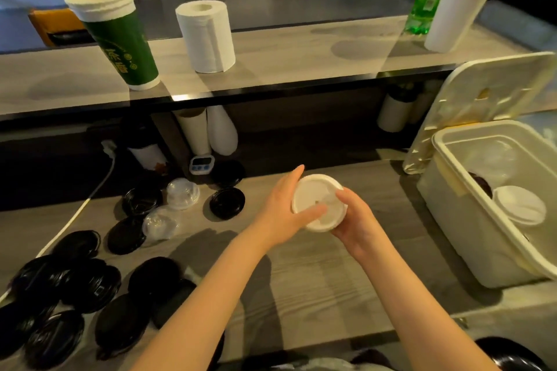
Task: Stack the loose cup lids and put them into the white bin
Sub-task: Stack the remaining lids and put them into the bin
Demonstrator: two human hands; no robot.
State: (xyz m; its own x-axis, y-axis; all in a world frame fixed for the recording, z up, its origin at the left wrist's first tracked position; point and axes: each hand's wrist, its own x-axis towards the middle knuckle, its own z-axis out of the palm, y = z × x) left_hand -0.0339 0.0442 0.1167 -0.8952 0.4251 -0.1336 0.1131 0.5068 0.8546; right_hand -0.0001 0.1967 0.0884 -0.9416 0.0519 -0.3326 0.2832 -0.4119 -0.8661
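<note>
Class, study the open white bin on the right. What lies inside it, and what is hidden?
Inside the white bin sit white lids and, behind them, a dark lid. The near wall covers the bin's floor, so anything lower cannot be seen.

Clear run rightward
Bare counter [361,265] lies between the held lid stack [316,205] and the white bin [449,220], whose mouth is open, its cover [497,90] tipped back; black lids [90,283] crowd the left side.
</note>
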